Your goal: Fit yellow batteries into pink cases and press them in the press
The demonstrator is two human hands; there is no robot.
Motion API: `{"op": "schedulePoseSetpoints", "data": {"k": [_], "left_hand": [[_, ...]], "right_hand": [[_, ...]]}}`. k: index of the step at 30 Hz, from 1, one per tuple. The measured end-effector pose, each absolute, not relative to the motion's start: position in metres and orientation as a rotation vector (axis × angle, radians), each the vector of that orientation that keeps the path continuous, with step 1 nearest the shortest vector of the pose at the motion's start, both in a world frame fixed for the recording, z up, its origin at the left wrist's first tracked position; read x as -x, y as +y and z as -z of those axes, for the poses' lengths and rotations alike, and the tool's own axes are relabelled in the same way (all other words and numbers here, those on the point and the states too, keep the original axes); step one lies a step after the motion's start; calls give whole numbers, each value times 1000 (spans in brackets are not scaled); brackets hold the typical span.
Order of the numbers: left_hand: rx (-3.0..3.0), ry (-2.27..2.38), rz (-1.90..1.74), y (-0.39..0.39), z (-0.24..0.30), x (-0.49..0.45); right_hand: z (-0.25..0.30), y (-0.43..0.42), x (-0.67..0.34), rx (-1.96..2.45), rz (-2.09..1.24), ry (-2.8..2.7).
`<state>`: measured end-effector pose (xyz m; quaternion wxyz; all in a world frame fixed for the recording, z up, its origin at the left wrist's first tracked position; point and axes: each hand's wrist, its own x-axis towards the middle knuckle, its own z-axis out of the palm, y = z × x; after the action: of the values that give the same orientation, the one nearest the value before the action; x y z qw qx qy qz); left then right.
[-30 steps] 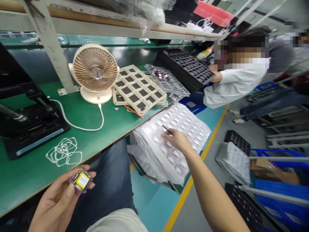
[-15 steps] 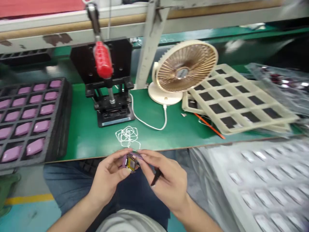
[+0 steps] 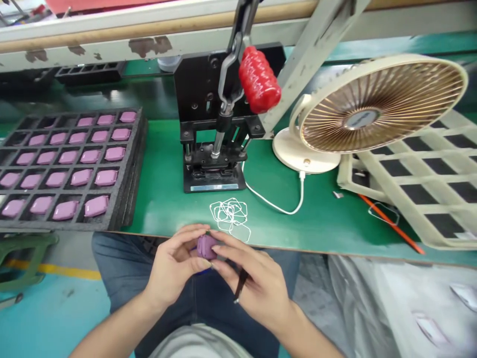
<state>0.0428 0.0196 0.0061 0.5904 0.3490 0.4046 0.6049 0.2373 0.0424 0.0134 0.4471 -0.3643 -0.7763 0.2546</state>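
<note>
Many lilac pads (image 3: 96, 206) filled a black foam tray (image 3: 134, 169) on the green tabletop (image 3: 156, 199); past a black hand press (image 3: 212, 119), the left hand (image 3: 173, 263) and right hand (image 3: 257, 288) pinched a purple piece (image 3: 205, 247) at the tabletop's edge, the right also holding black tweezers (image 3: 240, 286); a cream fan (image 3: 359, 119) stood further right.

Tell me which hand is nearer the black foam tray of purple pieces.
The left hand is nearer, sitting to the tray's right and toward the viewer from it. The right hand is farther right of the black foam tray, beyond the purple piece held between both hands.
</note>
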Motion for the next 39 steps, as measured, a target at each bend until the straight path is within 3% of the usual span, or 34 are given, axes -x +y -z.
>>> {"op": "schedulePoseSetpoints", "data": {"k": [24, 32, 39], "left_hand": [[-864, 1017, -1397, 19, -5, -53], [-644, 1046, -1481, 22, -9, -54], [-786, 934, -1495, 22, -13, -55]], "right_hand": [[10, 36, -236, 867, -356, -2075], [-9, 47, -227, 1006, -677, -1971], [-14, 44, -230, 812, -687, -2034]]}}
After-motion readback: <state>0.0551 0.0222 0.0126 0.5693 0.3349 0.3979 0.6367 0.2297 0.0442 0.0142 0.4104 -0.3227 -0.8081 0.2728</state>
